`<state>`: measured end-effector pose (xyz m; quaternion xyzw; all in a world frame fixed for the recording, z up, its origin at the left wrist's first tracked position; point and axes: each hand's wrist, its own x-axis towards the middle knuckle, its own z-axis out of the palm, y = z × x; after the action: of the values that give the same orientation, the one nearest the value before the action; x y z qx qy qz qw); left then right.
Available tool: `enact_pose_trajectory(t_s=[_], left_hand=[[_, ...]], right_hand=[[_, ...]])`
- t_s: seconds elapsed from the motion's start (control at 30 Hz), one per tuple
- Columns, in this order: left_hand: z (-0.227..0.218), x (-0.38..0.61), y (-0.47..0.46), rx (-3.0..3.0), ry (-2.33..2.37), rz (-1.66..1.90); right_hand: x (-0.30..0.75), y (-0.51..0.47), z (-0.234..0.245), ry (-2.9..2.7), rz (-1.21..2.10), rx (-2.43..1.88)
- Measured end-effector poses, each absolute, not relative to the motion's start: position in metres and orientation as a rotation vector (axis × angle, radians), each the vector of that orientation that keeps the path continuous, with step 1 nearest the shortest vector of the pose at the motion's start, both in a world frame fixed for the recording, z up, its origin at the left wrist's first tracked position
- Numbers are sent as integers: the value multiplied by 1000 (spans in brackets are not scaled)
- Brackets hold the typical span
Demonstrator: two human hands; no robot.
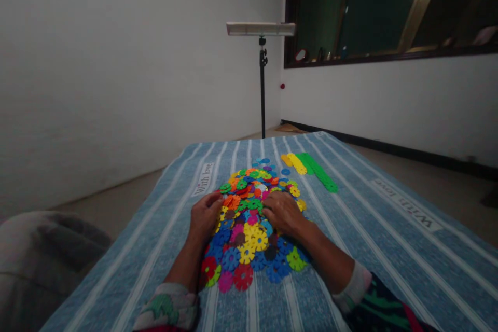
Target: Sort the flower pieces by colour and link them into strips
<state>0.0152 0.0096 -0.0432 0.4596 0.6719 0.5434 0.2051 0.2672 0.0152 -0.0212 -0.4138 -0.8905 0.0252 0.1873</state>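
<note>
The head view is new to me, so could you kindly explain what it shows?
There is no machine: a camera on a person's head looks forward and down at their bare hands. A striped cloth covers the surface, with a heap of colourful notched discs on it. The left hand is at the heap's left edge, the right hand on its right side; whether either holds a disc is unclear. Farther off, to the right, lie yellow and green rows.
</note>
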Motion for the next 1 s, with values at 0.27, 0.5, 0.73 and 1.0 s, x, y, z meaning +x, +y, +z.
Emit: enact_pose_trajectory(t_s=[0.27,0.5,0.73,1.0], left_hand=[[-38,21,6,1251,1916,1518],[-41,23,4,1264,1886,1542],[-48,20,6,1303,1883,1531],[-52,18,7,1321,1882,1534]], right_hand=[[308,29,-32,-2186,76,-1299],[332,40,-63,-1860,281,-1332],[328,39,-68,-1925,268,-1268],[284,16,-49,-2284,57,-1063]])
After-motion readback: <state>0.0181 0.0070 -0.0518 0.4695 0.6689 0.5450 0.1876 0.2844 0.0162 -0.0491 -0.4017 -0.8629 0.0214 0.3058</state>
